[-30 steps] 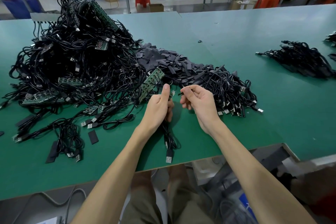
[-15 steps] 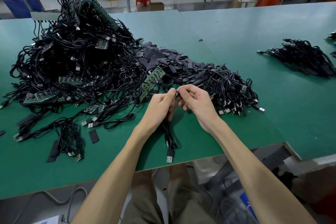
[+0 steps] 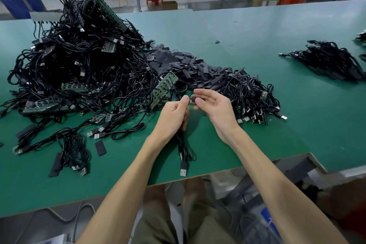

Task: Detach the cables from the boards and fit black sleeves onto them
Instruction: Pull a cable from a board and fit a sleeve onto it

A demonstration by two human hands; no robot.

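My left hand (image 3: 174, 115) grips a bundle of black USB cables (image 3: 183, 150) that hangs below it to the table's front edge, and pinches one small cable end at its fingertips. My right hand (image 3: 213, 107) holds a short black sleeve (image 3: 195, 98) right against that cable end. A big tangle of black cables with green circuit boards (image 3: 79, 69) lies to the left, one green board (image 3: 163, 89) just beyond my left hand. A heap of loose black sleeves (image 3: 184, 65) sits behind my hands.
More cables with USB plugs (image 3: 251, 97) lie to the right of my hands. A separate cable bundle (image 3: 328, 61) rests at the far right on the green table (image 3: 257, 31). Stray sleeves and cables (image 3: 75, 150) lie at the front left.
My hands came together, and the right hand brought a sleeve up to the cable end pinched in the left. The right hand's other fingers have spread.
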